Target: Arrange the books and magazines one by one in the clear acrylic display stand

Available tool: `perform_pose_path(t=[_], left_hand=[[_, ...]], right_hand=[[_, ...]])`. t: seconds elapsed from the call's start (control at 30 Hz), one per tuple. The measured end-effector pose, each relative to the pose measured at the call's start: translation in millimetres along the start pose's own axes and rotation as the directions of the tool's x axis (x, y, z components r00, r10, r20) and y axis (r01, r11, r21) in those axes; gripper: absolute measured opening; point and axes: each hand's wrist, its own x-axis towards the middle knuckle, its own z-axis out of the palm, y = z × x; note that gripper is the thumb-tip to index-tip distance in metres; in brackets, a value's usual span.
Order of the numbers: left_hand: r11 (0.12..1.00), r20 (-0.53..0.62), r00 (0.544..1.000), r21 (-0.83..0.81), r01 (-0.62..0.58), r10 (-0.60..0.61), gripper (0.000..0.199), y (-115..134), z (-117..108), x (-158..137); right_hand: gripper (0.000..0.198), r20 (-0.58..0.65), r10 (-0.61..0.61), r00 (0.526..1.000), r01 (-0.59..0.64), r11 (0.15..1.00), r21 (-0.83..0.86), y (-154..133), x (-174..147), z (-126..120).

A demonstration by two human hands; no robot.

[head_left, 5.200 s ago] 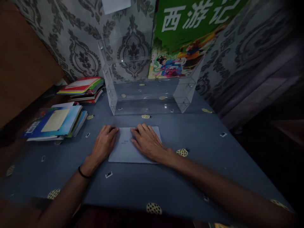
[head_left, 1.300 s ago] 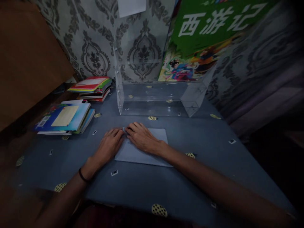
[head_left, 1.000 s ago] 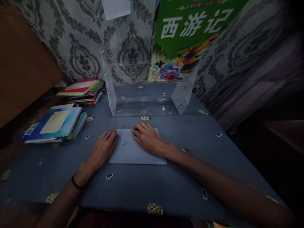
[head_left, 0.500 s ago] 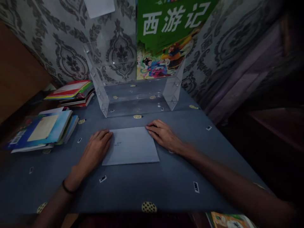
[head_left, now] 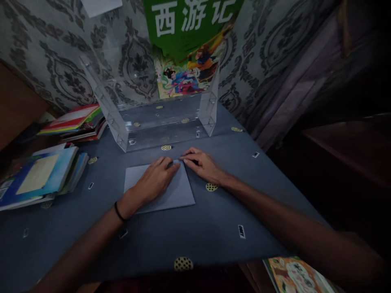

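A pale, flat paper booklet or folded sheet (head_left: 180, 191) lies on the table; which of the two I cannot tell. My left hand (head_left: 157, 179), with a dark band at its wrist, rests across the paper, palm down. Its fingers stretch toward the far right corner, covering much of the middle. At that same corner my right hand (head_left: 201, 165) has thumb and fingers drawn together on the paper's edge. The fingertips of both hands are close to each other there. Just beyond stands a clear acrylic rack (head_left: 165, 136), holding a green picture book (head_left: 186, 53) upright.
Stacked books (head_left: 45, 167) lie at the left, with another pile of books (head_left: 73, 122) behind them. The blue patterned tablecloth (head_left: 214, 244) covers the table. A patterned wall (head_left: 67, 73) rises at the back. Below the front edge is a colourful book (head_left: 296, 272).
My left hand has slid from the paper's left edge across to its far right corner. My right hand stays at that corner. The whole view has shifted slightly.
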Motion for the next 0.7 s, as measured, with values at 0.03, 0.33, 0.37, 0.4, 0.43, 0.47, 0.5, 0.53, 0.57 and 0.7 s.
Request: perform_pose_path(t=[0.03,0.33,0.37,0.4,0.43,0.47,0.5,0.53,0.57,0.7], left_hand=[[1.000,0.001,1.000,-0.014,-0.007,0.007,0.033,-0.8,1.9,5.2],[0.990,-0.186,0.982,-0.141,0.004,-0.031,0.033,-8.0,26.5,11.4],[0.989,-0.196,0.980,-0.149,0.001,-0.031,0.032,-7.8,27.2,10.8],[0.988,-0.209,0.977,-0.153,0.000,-0.032,0.032,-7.6,27.5,10.5],[0.988,-0.220,0.975,-0.154,-0.001,-0.033,0.031,-7.3,27.5,10.2],[0.988,-0.228,0.973,-0.154,-0.005,-0.030,0.031,-7.2,27.4,10.1],[0.989,-0.232,0.972,-0.151,-0.009,-0.026,0.030,-7.1,27.2,10.0],[0.989,-0.233,0.972,-0.147,-0.013,-0.022,0.029,-7.1,27.0,9.9],[0.989,-0.231,0.973,-0.144,-0.016,-0.018,0.029,-7.3,27.0,9.9],[0.987,-0.247,0.969,-0.156,-0.035,-0.005,0.029,-9.0,27.7,9.5]], right_hand=[[0.029,-0.010,0.012,1.000,-0.012,0.999,0.033,0.6,0.2,-0.9],[0.052,-0.036,0.135,0.990,-0.122,0.962,0.246,-0.4,-2.2,-2.6],[0.053,-0.029,0.139,0.990,-0.127,0.959,0.253,-0.5,-2.5,-2.4],[0.054,-0.023,0.143,0.989,-0.132,0.959,0.252,-0.7,-2.8,-2.3],[0.054,-0.016,0.145,0.989,-0.136,0.960,0.245,-0.9,-3.1,-2.4],[0.054,-0.008,0.145,0.989,-0.139,0.962,0.235,-1.3,-3.4,-2.6],[0.054,0.001,0.144,0.990,-0.141,0.964,0.225,-1.7,-3.7,-2.8],[0.054,0.010,0.143,0.990,-0.141,0.966,0.216,-2.2,-3.9,-3.1],[0.054,0.016,0.137,0.990,-0.137,0.968,0.209,-2.6,-4.1,-3.3],[0.053,0.012,0.098,0.995,-0.098,0.979,0.178,-1.8,-4.3,-2.3]])
